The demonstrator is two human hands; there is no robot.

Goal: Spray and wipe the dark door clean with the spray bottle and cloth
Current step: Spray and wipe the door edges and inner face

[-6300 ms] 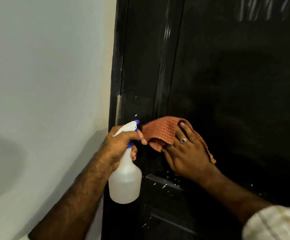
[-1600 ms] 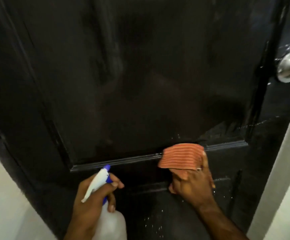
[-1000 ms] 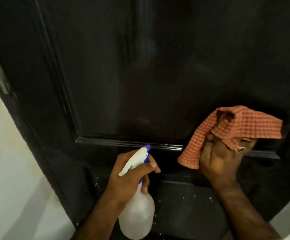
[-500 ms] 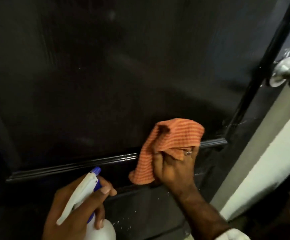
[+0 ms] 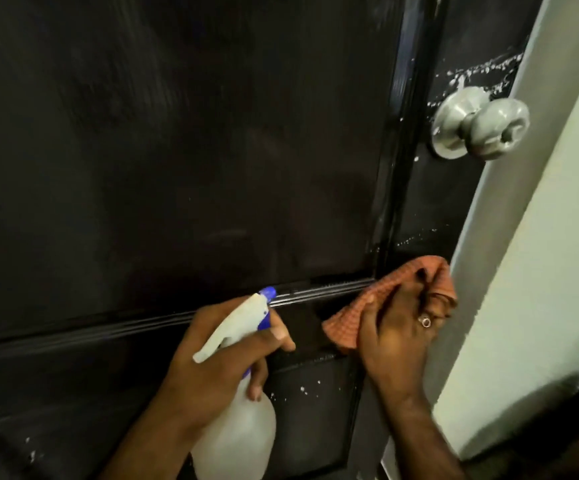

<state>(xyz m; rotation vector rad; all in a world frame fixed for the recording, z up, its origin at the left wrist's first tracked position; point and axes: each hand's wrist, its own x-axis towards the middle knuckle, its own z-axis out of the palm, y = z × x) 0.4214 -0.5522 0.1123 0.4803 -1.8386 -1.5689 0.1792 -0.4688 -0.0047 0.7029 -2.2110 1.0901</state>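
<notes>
- Dark, glossy door [image 5: 212, 150] fills most of the view, with a pale wall [image 5: 540, 271] running down its latch-side edge.
- Left hand [image 5: 219, 362] grips the neck of the spray bottle [image 5: 236, 441]: fingers wrap the trigger and the thumb lies over the top of the white head, whose blue nozzle points up toward the door.
- Clear body of the bottle hangs below that fist, in front of the lower panel.
- Right hand [image 5: 399, 337] presses the orange checked cloth [image 5: 378, 299] against the door, fingers curled into its folds; a ring [image 5: 426, 321] shows on one finger.
- Cloth bunches above and to the left of those fingers, lying at the right end of the horizontal moulding [image 5: 142, 323], near the door's edge.
- Nozzle and cloth are near each other but apart, the moulding running between them.
- Silver door knob [image 5: 482, 124] sits well above the cloth-holding hand, with white droplets [image 5: 478, 71] scattered on the door just above it.
- More white specks [image 5: 303, 388] dot the lower panel between the two wrists.
</notes>
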